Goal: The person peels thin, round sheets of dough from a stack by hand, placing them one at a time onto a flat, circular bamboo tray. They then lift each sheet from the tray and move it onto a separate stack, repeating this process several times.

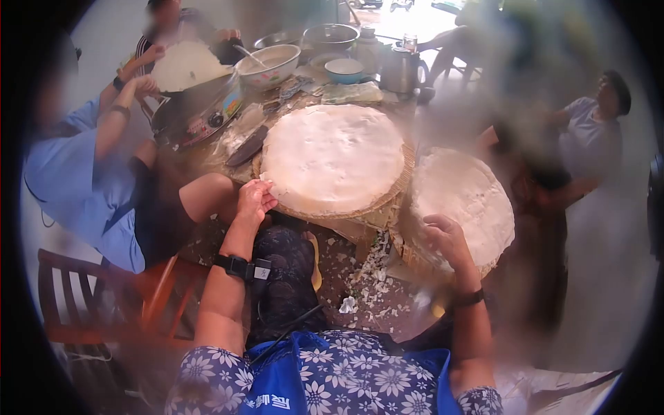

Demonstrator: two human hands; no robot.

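A large round white sheet (pixel 332 159) that looks like dough lies on a round woven tray (pixel 408 173) on the table in front of me. My left hand (pixel 256 199) is at the sheet's near left edge, its fingers curled together; what they pinch, if anything, is too small to make out. A second round white sheet (pixel 467 197), bumpier and with an uneven rim, lies to the right on another woven tray (pixel 408 252). My right hand (pixel 448 238) is over its near left part, fingers bent and apart, with nothing visible in them.
A dark flat tool (pixel 249 145) lies left of the first sheet. Behind stand a floral bowl (pixel 270 69), a metal basin (pixel 330 36), a blue bowl (pixel 344 70) and a metal jug (pixel 401 69). White scraps (pixel 366 283) litter the floor. People sit left; another person is at right.
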